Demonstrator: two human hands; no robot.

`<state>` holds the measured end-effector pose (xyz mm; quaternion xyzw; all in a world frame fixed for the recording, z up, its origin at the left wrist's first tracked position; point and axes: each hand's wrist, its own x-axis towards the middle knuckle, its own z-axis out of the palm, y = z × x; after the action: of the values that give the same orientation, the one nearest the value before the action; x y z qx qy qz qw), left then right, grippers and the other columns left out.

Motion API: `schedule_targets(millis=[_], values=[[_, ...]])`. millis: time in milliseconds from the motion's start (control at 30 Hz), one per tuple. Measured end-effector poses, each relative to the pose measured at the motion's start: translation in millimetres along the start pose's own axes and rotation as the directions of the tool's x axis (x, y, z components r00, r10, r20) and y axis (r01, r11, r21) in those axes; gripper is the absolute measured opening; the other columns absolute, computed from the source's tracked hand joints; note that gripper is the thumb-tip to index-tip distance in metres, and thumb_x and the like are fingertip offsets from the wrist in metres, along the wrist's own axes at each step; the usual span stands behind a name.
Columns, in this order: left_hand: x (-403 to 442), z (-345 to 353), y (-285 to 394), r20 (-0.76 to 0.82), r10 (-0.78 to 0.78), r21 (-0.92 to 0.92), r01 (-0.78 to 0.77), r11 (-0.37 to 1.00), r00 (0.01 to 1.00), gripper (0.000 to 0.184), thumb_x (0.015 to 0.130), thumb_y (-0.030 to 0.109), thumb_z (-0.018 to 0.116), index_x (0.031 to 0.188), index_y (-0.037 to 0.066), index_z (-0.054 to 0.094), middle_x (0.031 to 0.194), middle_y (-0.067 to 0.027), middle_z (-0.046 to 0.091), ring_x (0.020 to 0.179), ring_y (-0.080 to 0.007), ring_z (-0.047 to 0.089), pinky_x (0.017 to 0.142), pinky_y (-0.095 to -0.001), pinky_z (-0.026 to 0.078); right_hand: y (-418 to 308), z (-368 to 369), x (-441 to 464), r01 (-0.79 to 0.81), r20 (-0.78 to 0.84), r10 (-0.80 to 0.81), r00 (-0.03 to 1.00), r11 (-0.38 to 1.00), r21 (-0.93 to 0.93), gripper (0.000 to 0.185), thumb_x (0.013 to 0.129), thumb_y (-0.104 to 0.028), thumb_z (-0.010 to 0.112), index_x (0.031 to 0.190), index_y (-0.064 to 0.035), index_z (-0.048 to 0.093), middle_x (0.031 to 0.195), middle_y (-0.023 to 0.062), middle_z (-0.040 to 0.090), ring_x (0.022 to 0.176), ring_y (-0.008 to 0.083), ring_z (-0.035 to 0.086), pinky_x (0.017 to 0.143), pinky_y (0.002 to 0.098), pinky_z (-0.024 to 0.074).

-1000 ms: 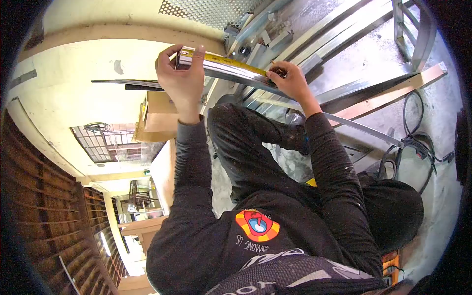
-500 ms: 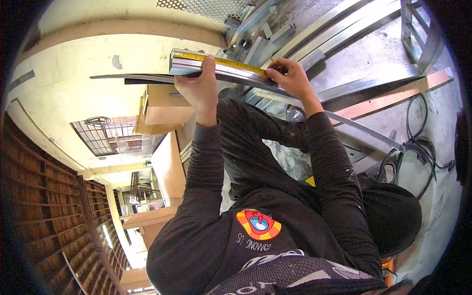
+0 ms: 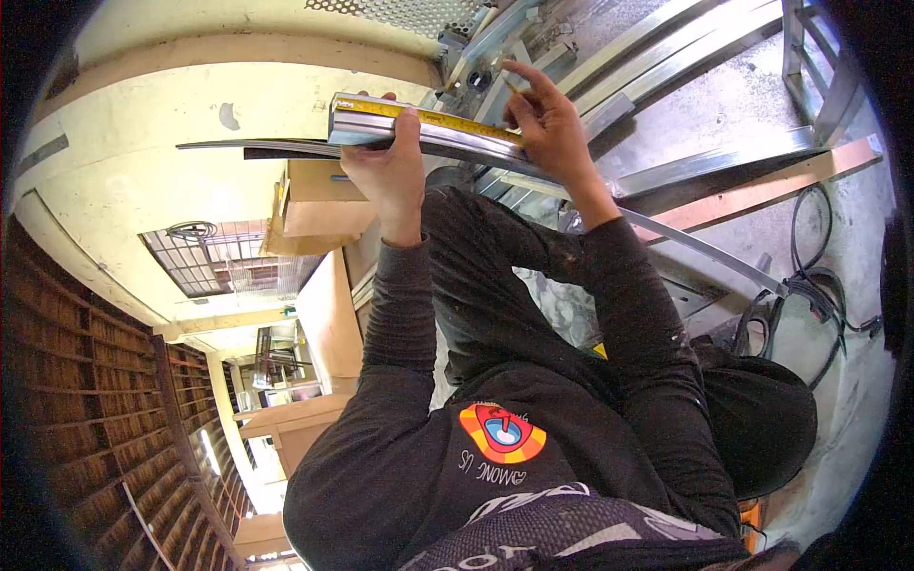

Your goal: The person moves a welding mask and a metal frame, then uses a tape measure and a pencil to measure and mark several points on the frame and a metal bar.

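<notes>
My left hand (image 3: 386, 171) is closed around the near end of a shiny metal profile (image 3: 457, 145), thumb on its upper face. A yellow tape measure blade (image 3: 438, 121) lies along the profile, its end at the profile's left end under my left hand. My right hand (image 3: 557, 133) is at the blade's right part, index finger raised, with a thin yellowish pencil (image 3: 512, 87) between its fingers. The tape's case is not visible; my right hand may hide it.
Metal bars (image 3: 657, 62) lie on the floor at upper right, beside a wooden strip (image 3: 762, 187). A black cable (image 3: 809, 285) coils at right. A cardboard box (image 3: 324, 205) stands left of my knee, and a metal frame (image 3: 819, 67) is at far upper right.
My left hand and the profile's end have shifted slightly right and down. My right hand has risen from its pinch at the blade, its index finger lifting and the pencil coming into view.
</notes>
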<state>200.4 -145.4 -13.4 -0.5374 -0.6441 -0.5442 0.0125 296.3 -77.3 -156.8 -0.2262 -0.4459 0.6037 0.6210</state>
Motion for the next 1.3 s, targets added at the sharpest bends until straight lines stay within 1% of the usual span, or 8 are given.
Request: schedule_targets(millis=[100,233,433,567,733,800,1067,1300], values=[[1,0,-2,-0.004,0.005,-0.010,-0.005,1.000,1.000,0.048,0.078,-0.005,0.068,0.120,-0.010,0.046,0.109,-0.0184,0.063,0.096,-0.0205,0.061,0.086,-0.0314,0.051,-9,20,-2,-0.056,0.022,0.052,0.998,0.958,0.283,0.011,0.090,-0.011,0.059,0.097,-0.0034,0.060,0.076,0.0118,0.063,0.067,0.0136,0.059,0.063,0.0309,0.0486],[1,0,-2,-0.012,0.002,-0.006,-0.002,1.000,1.000,0.048,0.078,-0.006,0.068,0.120,-0.010,0.046,0.109,-0.0186,0.063,0.096,-0.0210,0.062,0.086,-0.0315,0.051,-11,27,-8,-0.043,0.244,0.000,0.970,0.985,0.168,0.013,0.092,-0.005,0.056,0.103,0.0006,0.058,0.082,0.0021,0.059,0.072,0.0066,0.052,0.065,0.0231,0.0444],[3,-6,-11,-0.002,0.021,0.109,-0.021,0.994,1.000,0.050,0.078,-0.004,0.069,0.123,-0.009,0.048,0.112,-0.0174,0.063,0.099,-0.0215,0.062,0.091,-0.0346,0.049,-7,30,-11,-0.079,0.260,0.034,0.965,0.983,0.166,0.012,0.091,-0.005,0.055,0.100,0.0007,0.059,0.083,0.0029,0.060,0.076,0.0070,0.053,0.069,0.0237,0.0458],[1,-5,-13,-0.020,-0.078,-0.061,0.077,0.995,0.997,0.049,0.080,-0.004,0.070,0.124,-0.005,0.049,0.112,-0.0162,0.063,0.099,-0.0209,0.062,0.087,-0.0333,0.052,-7,27,-11,0.044,0.222,-0.063,0.973,0.995,0.086,0.015,0.087,-0.008,0.057,0.101,-0.0019,0.061,0.081,0.0027,0.061,0.075,0.0075,0.055,0.070,0.0258,0.0476],[1,-2,-13,-0.030,0.020,0.006,-0.019,1.000,0.999,0.049,0.083,-0.003,0.067,0.127,-0.008,0.047,0.116,-0.0167,0.063,0.101,-0.0214,0.062,0.090,-0.0343,0.051,-21,27,-13,-0.166,0.280,0.098,0.955,0.958,0.233,0.016,0.089,-0.002,0.052,0.101,-0.0026,0.063,0.067,-0.0028,0.050,0.063,0.0050,0.046,0.055,0.0231,0.0397],[-1,-1,-4,-0.006,0.009,0.144,-0.008,0.990,1.000,0.050,0.084,-0.003,0.065,0.129,-0.007,0.045,0.117,-0.0162,0.063,0.101,-0.0218,0.061,0.090,-0.0345,0.051,-19,25,-12,0.014,0.229,-0.056,0.972,0.984,0.180,0.015,0.089,-0.001,0.053,0.100,-0.0009,0.064,0.068,-0.0019,0.053,0.064,0.0049,0.048,0.056,0.0229,0.0408],[-2,0,-6,0.001,0.003,0.110,-0.003,0.994,1.000,0.049,0.086,0.000,0.064,0.130,-0.006,0.044,0.117,-0.0150,0.062,0.103,-0.0215,0.060,0.090,-0.0343,0.050,-17,23,-13,-0.146,0.240,0.086,0.967,0.959,0.242,0.013,0.091,-0.001,0.054,0.100,0.0018,0.063,0.078,0.0004,0.059,0.068,0.0046,0.051,0.062,0.0215,0.0436],[-3,0,-9,-0.045,0.018,0.122,-0.012,0.992,0.999,0.044,0.085,0.004,0.066,0.124,-0.008,0.051,0.114,-0.0148,0.065,0.101,-0.0212,0.062,0.089,-0.0345,0.051,-30,23,-14,-0.080,0.240,0.038,0.970,0.983,0.164,0.012,0.091,-0.001,0.055,0.099,0.0016,0.062,0.077,0.0011,0.059,0.068,0.0058,0.052,0.062,0.0224,0.0442]])
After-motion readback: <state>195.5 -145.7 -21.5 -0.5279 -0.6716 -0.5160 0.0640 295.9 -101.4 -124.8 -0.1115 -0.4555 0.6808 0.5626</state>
